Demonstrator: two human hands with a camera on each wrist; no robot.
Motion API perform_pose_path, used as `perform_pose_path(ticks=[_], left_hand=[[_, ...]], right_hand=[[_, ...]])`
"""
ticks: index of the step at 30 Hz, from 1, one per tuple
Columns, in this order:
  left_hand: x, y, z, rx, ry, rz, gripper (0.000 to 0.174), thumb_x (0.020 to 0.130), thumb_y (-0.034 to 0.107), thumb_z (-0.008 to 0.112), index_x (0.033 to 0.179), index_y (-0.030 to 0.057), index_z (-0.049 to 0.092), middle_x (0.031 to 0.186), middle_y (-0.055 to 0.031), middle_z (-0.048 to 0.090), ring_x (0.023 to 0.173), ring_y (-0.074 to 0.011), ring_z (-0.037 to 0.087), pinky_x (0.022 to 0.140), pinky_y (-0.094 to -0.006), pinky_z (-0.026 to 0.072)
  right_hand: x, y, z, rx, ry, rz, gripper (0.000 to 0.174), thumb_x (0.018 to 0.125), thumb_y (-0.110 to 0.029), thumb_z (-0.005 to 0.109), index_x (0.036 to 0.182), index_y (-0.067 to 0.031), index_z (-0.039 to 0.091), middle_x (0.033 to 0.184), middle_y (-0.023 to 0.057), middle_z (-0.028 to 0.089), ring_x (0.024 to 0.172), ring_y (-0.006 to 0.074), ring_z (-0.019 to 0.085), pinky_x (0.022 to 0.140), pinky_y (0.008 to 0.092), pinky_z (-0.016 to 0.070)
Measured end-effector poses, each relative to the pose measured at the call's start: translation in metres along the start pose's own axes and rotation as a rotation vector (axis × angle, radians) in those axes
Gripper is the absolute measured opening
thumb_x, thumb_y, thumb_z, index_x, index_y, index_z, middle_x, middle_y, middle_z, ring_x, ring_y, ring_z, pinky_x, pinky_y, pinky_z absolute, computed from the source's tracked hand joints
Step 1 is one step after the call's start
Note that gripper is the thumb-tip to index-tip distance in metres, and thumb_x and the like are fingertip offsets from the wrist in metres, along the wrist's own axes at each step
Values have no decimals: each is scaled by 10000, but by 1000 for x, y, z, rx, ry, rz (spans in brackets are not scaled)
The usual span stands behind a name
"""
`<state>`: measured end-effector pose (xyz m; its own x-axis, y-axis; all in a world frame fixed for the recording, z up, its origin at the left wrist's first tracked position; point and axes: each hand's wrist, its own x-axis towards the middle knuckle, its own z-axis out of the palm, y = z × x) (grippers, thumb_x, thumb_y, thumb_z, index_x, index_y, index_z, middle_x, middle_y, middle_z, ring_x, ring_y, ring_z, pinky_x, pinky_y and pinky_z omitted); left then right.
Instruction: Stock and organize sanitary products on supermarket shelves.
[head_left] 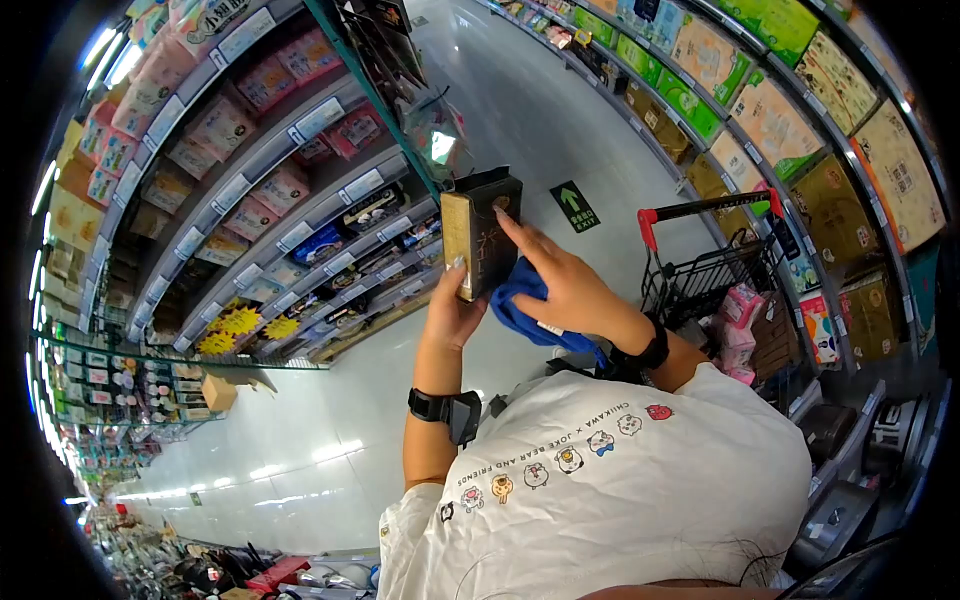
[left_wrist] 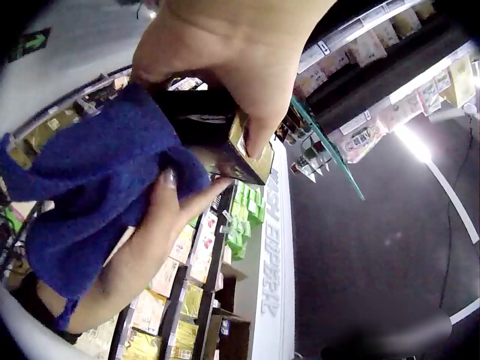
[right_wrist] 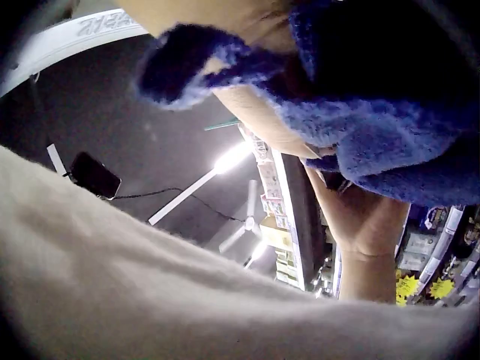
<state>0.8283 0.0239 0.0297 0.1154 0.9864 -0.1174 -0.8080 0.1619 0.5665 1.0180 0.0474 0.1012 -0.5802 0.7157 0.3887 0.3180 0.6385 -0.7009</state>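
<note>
A black box with a gold side [head_left: 456,235] is held upright before the body. The left hand [head_left: 458,312] grips its near end, thumb on the gold side; in the left wrist view that hand [left_wrist: 225,56] curls over the dark box [left_wrist: 196,129]. The right hand [head_left: 570,290] has its index finger extended onto the box's dark face. A blue cloth [head_left: 530,305] hangs beneath the right palm, its thumb lying on it. In the right wrist view the cloth [right_wrist: 405,150] covers much of the hands and hides the box.
Shelves of packaged goods [head_left: 240,195] stand on the left, more shelves [head_left: 780,110] on the right. A shopping cart with a red handle [head_left: 705,205] holds pink packs [head_left: 738,330] beside the right arm. A green arrow sign [head_left: 574,206] lies on the floor ahead.
</note>
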Motion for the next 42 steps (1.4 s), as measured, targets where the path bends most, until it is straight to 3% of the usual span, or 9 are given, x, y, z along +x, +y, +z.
perform_pose_path(ticks=[2, 6, 9, 12, 14, 17, 22, 28, 42], left_hand=[[0, -3, 5, 18, 10, 5, 431, 870, 241, 529, 1250, 55, 453, 1201, -78, 541, 1103, -202, 514, 949, -333, 399], [-1, -4, 28, 170, 22, 72, 523, 860, 203, 527, 1331, 47, 359, 1269, -100, 475, 1151, -209, 472, 967, -331, 373], [3, -14, 32, 497, 101, 219, 616, 840, 170, 531, 1381, 32, 271, 1308, -123, 424, 1182, -224, 435, 984, -332, 348], [1, -12, 50, 1179, 156, 508, 731, 746, 160, 619, 1383, 50, 276, 1268, -172, 387, 1163, -280, 404, 980, -373, 331], [-4, -10, 63, 1417, 194, 613, 812, 677, 242, 698, 1365, 60, 306, 1185, -208, 385, 1090, -345, 409, 961, -409, 334], [-17, -11, 72, 1594, 286, 648, 811, 667, 289, 697, 1357, 56, 340, 1173, -180, 400, 1101, -326, 405, 955, -397, 352], [-34, -15, 70, 1715, 466, 754, 843, 616, 309, 752, 1326, 50, 378, 1165, -180, 405, 1062, -315, 423, 906, -381, 381], [-59, -19, 52, 1429, 637, 927, 835, 624, 258, 787, 1290, -4, 356, 1111, -149, 450, 990, -240, 482, 819, -336, 407], [-174, 61, -1, 1553, 796, 983, 692, 639, 260, 751, 1235, 31, 483, 988, -100, 434, 867, -209, 449, 727, -288, 403]], right_hand=[[-2, 3, 4, 32, -79, 54, 942, 702, -131, 654, 1440, -160, 69, 1377, 267, 287, 1179, 431, 425, 877, 400, 462], [-4, 7, 2, 134, -109, 105, 926, 709, -104, 655, 1429, -57, 74, 1428, 225, 231, 1283, 377, 317, 1018, 377, 329], [0, 29, 2, 381, -93, 42, 974, 715, -172, 676, 1432, -62, 27, 1460, 196, 163, 1309, 361, 277, 1050, 393, 271], [-2, 65, 13, 909, -54, 84, 995, 760, -317, 659, 1431, -64, -30, 1482, 140, 79, 1349, 300, 177, 1084, 407, 182], [3, 73, 13, 1016, -95, 112, 979, 801, -423, 619, 1427, -55, -38, 1458, 152, 139, 1338, 292, 203, 1079, 397, 191], [8, 79, 15, 1066, -189, 306, 958, 810, -473, 604, 1426, -48, 5, 1422, 154, 224, 1310, 264, 261, 1067, 375, 232], [14, 94, 32, 1289, -358, 494, 873, 819, -454, 603, 1412, -15, 138, 1351, 149, 359, 1250, 232, 360, 1037, 338, 301], [22, 78, 34, 1291, -582, 647, 811, 835, -409, 595, 1402, -7, 177, 1303, 154, 432, 1187, 204, 440, 985, 319, 377], [44, -51, 148, 1495, -720, 900, 524, 920, -430, 450, 1274, -45, 421, 1144, 112, 566, 909, 134, 612, 765, 268, 527]])
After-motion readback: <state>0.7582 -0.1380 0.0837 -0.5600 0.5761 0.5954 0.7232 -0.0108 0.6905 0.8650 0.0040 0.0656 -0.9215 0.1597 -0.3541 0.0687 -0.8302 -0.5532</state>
